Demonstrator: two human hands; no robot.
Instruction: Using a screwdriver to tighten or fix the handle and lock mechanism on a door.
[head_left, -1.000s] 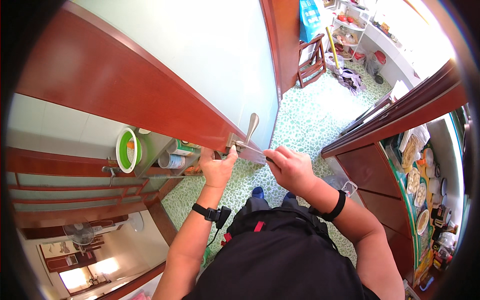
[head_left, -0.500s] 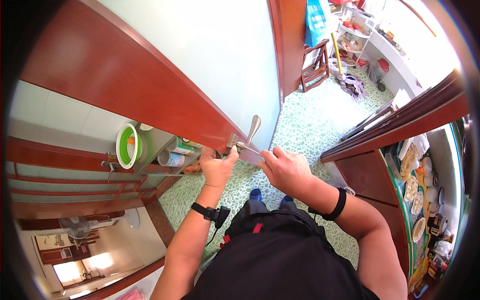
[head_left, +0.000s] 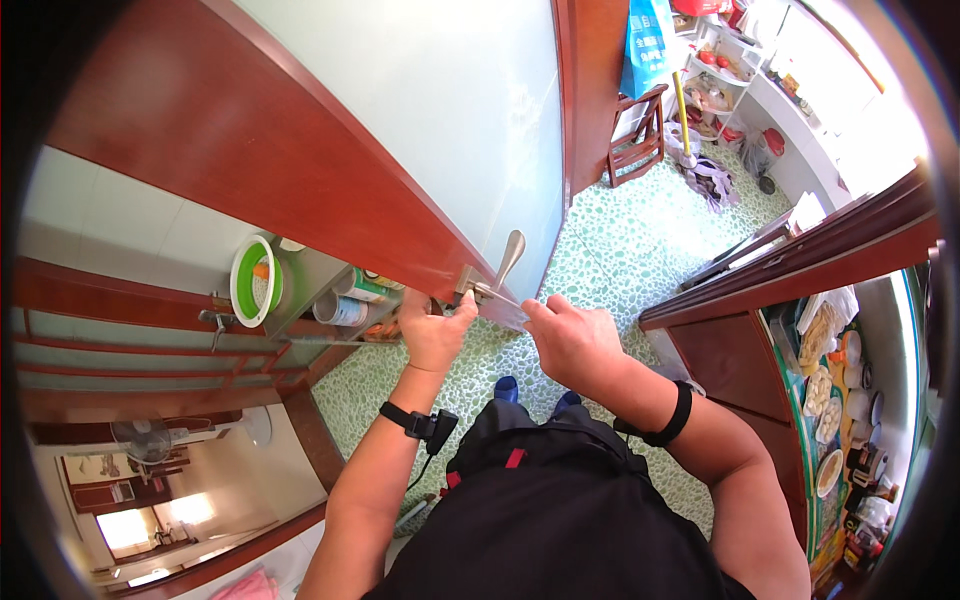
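A reddish-brown door [head_left: 330, 170] with a frosted glass panel stands in front of me, its edge towards me. Near that edge is a metal lever handle [head_left: 511, 255]. My left hand [head_left: 432, 330] grips the door's edge beside the lock [head_left: 468, 284], its thumb against the metal and its other fingers partly hidden. With bent fingers, my right hand [head_left: 575, 338] pinches a slim shiny rod-like piece [head_left: 500, 296] that reaches to the lock; its kind is unclear. Below the rod a pale, translucent flat patch shows between my hands.
Left of the door, a shelf [head_left: 310, 295] holds tins and a green-and-white basin [head_left: 256, 282]. To the right, a brown cabinet [head_left: 725, 370] carries dishes and food. A folded wooden chair [head_left: 636, 140] and a yellow-handled mop [head_left: 683, 115] stand farther back on the green-patterned floor [head_left: 610, 235].
The view has shifted slightly. Both hands keep their places at the lock, with the right hand's pinch almost unchanged.
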